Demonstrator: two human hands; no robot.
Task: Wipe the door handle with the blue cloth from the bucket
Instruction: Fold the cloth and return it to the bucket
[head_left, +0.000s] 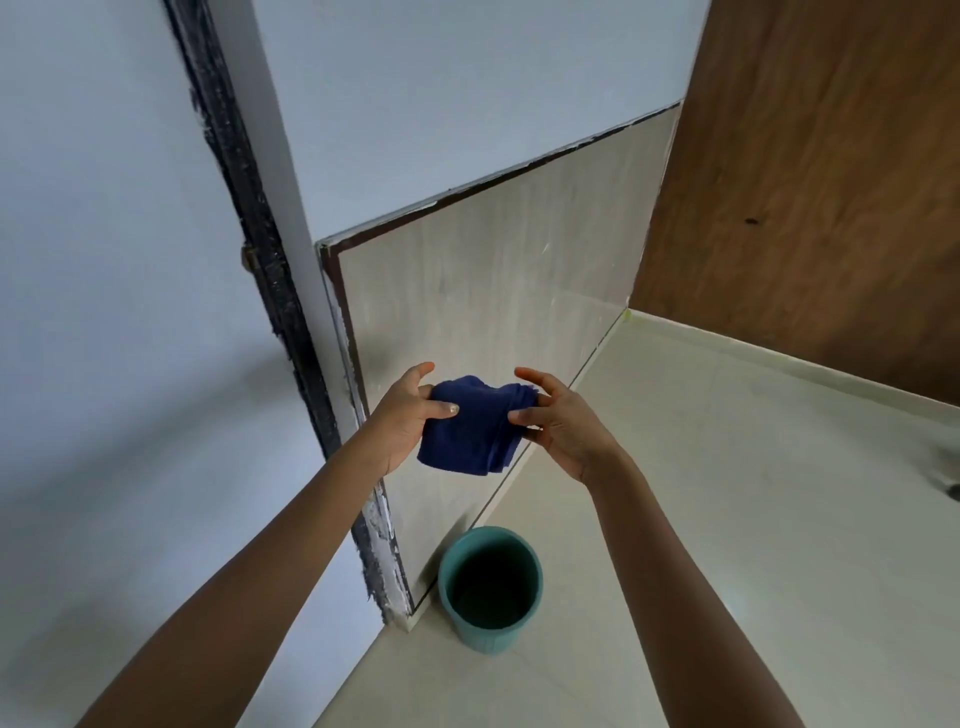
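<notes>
Tiled floor (727, 519) bears teal bucket (491, 636) beside wall (493, 322).

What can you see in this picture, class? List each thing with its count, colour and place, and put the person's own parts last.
cloth: one, dark blue, folded, held up between both hands above the bucket
bucket: one, teal, on the floor against the tiled wall
tiled wall panel: one, beige, lower wall ahead
wooden panel: one, brown, at right
floor: one, pale tiles
left hand: one, gripping the cloth's left side
right hand: one, gripping the cloth's right side
</notes>
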